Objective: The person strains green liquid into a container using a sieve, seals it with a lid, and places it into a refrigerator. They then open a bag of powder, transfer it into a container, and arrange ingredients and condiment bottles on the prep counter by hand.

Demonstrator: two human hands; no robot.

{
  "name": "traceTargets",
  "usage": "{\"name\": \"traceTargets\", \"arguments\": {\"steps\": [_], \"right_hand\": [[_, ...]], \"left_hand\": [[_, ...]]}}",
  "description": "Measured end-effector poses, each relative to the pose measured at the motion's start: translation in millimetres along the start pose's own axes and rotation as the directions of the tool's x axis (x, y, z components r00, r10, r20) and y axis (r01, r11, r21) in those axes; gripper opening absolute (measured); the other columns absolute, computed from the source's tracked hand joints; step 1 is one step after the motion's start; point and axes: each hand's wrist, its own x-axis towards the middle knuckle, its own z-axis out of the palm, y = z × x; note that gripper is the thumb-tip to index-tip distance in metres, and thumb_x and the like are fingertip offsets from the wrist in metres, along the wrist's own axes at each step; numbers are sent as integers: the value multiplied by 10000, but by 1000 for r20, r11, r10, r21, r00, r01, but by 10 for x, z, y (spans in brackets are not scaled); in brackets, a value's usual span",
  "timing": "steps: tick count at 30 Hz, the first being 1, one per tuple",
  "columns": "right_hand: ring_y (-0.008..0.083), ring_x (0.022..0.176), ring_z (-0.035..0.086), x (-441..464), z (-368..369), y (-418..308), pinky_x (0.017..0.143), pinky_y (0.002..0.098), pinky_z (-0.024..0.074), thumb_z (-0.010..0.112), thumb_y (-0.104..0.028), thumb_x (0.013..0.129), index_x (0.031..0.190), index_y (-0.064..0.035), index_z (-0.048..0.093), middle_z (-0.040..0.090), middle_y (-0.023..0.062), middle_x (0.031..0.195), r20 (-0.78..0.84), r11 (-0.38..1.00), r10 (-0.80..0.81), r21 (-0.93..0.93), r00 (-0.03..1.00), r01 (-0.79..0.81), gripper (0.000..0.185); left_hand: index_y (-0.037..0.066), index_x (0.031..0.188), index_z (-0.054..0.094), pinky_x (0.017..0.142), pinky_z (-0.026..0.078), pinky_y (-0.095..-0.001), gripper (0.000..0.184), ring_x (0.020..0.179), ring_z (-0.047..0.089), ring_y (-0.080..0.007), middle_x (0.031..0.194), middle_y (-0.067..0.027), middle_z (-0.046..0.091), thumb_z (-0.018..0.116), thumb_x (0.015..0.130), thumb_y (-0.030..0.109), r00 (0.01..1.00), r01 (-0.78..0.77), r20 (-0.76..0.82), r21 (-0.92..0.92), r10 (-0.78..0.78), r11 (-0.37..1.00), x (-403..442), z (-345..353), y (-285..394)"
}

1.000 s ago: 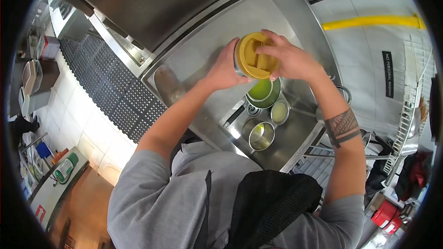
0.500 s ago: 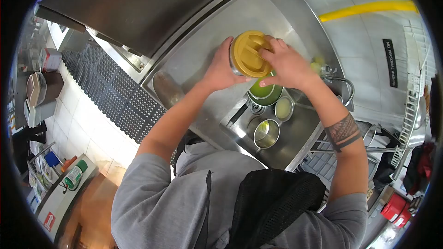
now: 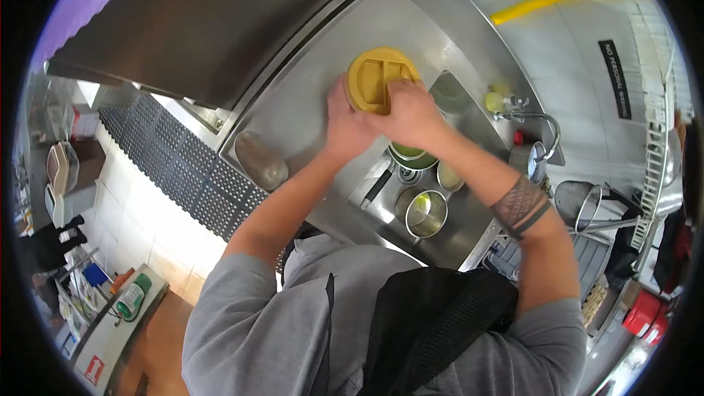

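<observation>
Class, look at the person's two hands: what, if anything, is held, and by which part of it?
A yellow-lidded container: the left hand holds its side; the right hand has fingers on its top, though whether they grip is hidden.

Bright, mostly even indoor light, white floor tiles [image 3: 139, 205] washed out by glare, soft highlights on the stainless sink [image 3: 466, 231], dimmer dark metal panel [image 3: 213, 22], fisheye curving, black corners, slightly blurred wall-sign [image 3: 614, 79] lettering.
</observation>
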Motion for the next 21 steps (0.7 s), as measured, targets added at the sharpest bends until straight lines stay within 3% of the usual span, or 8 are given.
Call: {"name": "traceTargets", "arguments": {"steps": [1, 2, 4, 5, 8, 15, 20, 21], "right_hand": [[386, 1184, 532, 10, -118, 152, 1015, 516, 460, 820, -487, 747, 1054, 41, 652, 633, 225, 1173, 171, 985, -167, -5, 971, 170, 633], [386, 1184, 532, 34, -243, 273, 1015, 516, 460, 820, -487, 747, 1054, 41, 652, 633, 225, 1173, 164, 987, -157, -2, 974, 159, 633], [378, 1247, 502, 64, -507, 451, 1050, 490, 466, 864, -350, 723, 1161, 0, 629, 536, 191, 1365, 13, 820, -569, -62, 822, 569, 608], [365, 1355, 447, 115, -604, 518, 1064, 454, 500, 903, -244, 660, 1264, -90, 593, 402, 110, 1544, 84, 781, -613, -88, 786, 618, 697], [385, 1419, 394, 324, -595, 568, 1094, 479, 484, 893, -325, 661, 1220, -115, 609, 409, 137, 1544, 140, 672, -721, -99, 678, 734, 661], [482, 1462, 319, 487, -18, 724, 1162, 538, 396, 883, -465, 614, 1171, -91, 613, 373, 196, 1574, -50, 661, -750, -14, 659, 751, 724], [511, 1451, 320, 191, 223, 492, 1165, 570, 356, 889, -492, 648, 1114, -83, 617, 377, 215, 1573, -311, 859, -482, 19, 819, 512, 677], [511, 1451, 320, 140, 282, 425, 1165, 570, 356, 889, -492, 648, 1114, -83, 617, 377, 215, 1573, -322, 869, -461, 22, 827, 494, 677]], "left_hand": [[9, 1527, 273, 1129, 378, -515, 1156, 1363, 422, -433, 1478, -234, 425, 946, 633, 303, 996, 83, -20, -101, -85, 991, -36, -56, -42], [9, 1527, 273, 1129, 378, -515, 1156, 1363, 422, -433, 1478, -234, 425, 946, 633, 303, 997, 77, -9, -100, -78, 992, 2, -146, -133], [13, 1563, 196, 1202, 333, -450, 1235, 1432, 408, -330, 1530, -180, 399, 966, 634, 271, 971, 143, 208, -122, -115, 982, 149, -377, -233], [13, 1563, 196, 1202, 333, -450, 1235, 1432, 408, -330, 1530, -180, 399, 966, 634, 271, 970, 145, 211, -120, -118, 982, 238, -426, -251], [22, 1590, 158, 1223, 319, -468, 1383, 1488, 326, -358, 1574, -199, 359, 1006, 541, 326, 908, 83, 419, -184, 2, 979, 489, -530, -236], [42, 1563, 247, 1180, 371, -439, 1240, 1406, 444, -335, 1521, -172, 428, 981, 574, 183, 934, 138, 357, -317, -17, 938, 451, -369, -52], [55, 1552, 282, 1154, 390, -444, 1139, 1374, 464, -326, 1483, -157, 462, 943, 627, 119, 957, 135, 289, -363, -26, 922, 357, -227, -58], [52, 1541, 310, 1152, 390, -446, 1038, 1380, 457, -320, 1482, -160, 464, 900, 690, 129, 954, -117, 268, -81, 135, 990, 329, -224, -139]]}}
